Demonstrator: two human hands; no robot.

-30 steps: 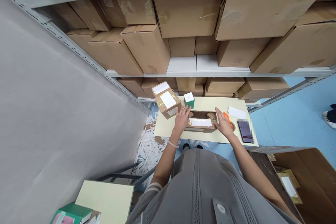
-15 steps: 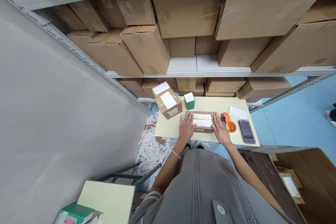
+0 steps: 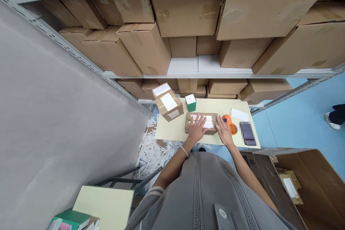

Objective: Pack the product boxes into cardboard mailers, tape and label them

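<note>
A small cardboard box (image 3: 188, 126) with white labels and clear tape on top lies on the pale yellow table (image 3: 169, 133). My left hand (image 3: 197, 128) rests flat on its top, fingers spread over the label. At the box's right end, my right hand (image 3: 224, 132) touches the edge with its fingers stretched out. Just right of that hand is an orange tape dispenser (image 3: 229, 125) with a roll of tape. Behind the box stands a small green box with a white top (image 3: 191, 103). To the left sits a larger labelled cardboard box (image 3: 170, 106).
A white paper slip (image 3: 239, 115) and a blurred dark item (image 3: 248, 134) lie at the table's right. Shelves (image 3: 188, 74) packed with cartons rise behind. A big open carton (image 3: 309, 172) stands at lower right; paper shreds (image 3: 151, 158) cover the floor left. A person's foot (image 3: 332, 120) shows far right.
My left hand has slid from the box's left end inward onto its top label. My right hand stays at the right end. The view has shifted slightly.
</note>
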